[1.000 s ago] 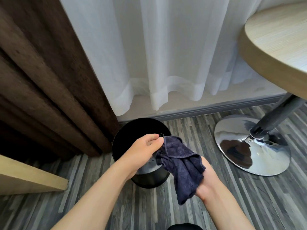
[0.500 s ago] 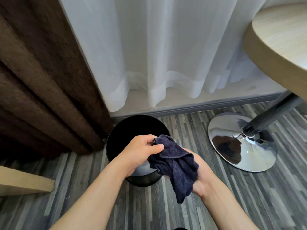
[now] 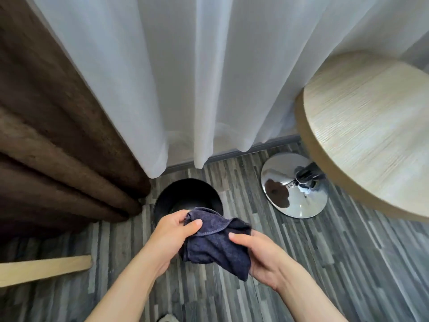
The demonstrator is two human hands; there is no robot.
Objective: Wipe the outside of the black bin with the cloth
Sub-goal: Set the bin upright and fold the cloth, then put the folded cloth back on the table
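A round black bin (image 3: 188, 194) stands open on the grey striped floor near the curtains, seen from above. Its near side is hidden behind my hands. A dark blue cloth (image 3: 214, 245) is bunched in the air above the bin's front edge, apart from the bin. My left hand (image 3: 173, 231) pinches the cloth's upper left corner between thumb and fingers. My right hand (image 3: 257, 256) holds the cloth's right side from below, thumb on top.
A brown curtain (image 3: 58, 147) hangs to the left of the bin and a white sheer curtain (image 3: 197, 77) behind it. A round wooden table (image 3: 371, 135) on a chrome base (image 3: 294, 187) stands to the right. A light wooden edge (image 3: 44, 268) juts in at left.
The view has risen and pulled back, so the bin looks smaller and farther. Both hands have shifted the cloth, and my right hand now shows its thumb on top of it.
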